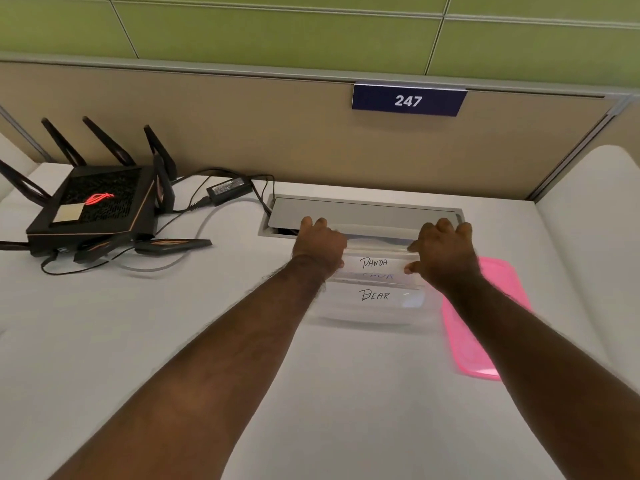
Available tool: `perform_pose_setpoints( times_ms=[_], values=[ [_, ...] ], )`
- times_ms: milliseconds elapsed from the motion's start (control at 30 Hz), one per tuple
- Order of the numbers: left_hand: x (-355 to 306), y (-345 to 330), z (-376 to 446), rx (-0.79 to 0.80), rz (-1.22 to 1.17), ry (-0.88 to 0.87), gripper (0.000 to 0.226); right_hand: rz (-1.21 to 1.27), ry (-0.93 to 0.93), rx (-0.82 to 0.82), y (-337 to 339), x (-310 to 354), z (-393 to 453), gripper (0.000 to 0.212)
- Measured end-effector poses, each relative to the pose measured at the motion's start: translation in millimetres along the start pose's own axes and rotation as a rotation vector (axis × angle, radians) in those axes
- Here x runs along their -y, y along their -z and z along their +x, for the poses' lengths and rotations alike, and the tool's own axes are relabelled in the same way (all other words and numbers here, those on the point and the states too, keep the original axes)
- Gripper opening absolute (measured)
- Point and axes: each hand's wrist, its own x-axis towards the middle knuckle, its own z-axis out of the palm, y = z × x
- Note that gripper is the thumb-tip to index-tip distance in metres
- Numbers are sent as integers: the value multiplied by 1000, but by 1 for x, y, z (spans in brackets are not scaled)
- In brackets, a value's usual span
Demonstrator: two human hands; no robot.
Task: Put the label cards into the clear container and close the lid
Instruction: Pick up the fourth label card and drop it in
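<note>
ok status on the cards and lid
Left hand and right hand holding PANDA card over clear container. BEAR card inside. Pink lid off, right.

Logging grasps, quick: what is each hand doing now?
Left hand: closed on the PANDA card's left end.
Right hand: closed on its right end.

We get one head view, wide-angle, looking forward and down over the white desk (pixel 311 393), arms close below, beige partition (pixel 242 133) near ahead.
</note>
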Motion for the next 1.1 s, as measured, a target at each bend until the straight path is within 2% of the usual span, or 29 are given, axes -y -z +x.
perform_pose_setpoints(
  times_ms=[133, 433, 600, 733, 867, 1000, 1100],
  values=[
    [-5, -6, 1, 5, 87, 8, 27, -88, 37, 28, -1, 10, 4, 42],
    [-14, -11, 4, 49, 194, 0, 26, -135, 38, 89, -2, 24, 5, 33],
    [-9, -9, 3, -29, 89, 2, 29, -83, 12, 94, 1, 22, 4, 51],
    [2, 0, -7, -205, -71, 22, 31, 20, -34, 25, 15, 25, 0, 47],
    [18, 5, -29, -351, -139, 83, 35, 154, -70, -121, 33, 37, -2, 36],
    [43, 6, -57, -404, -200, 178, 41, 267, -54, -228, 55, 65, 2, 40],
    [65, 4, -80, -350, -269, 272, 47, 337, -19, -241, 71, 98, 6, 45]
  ],
)
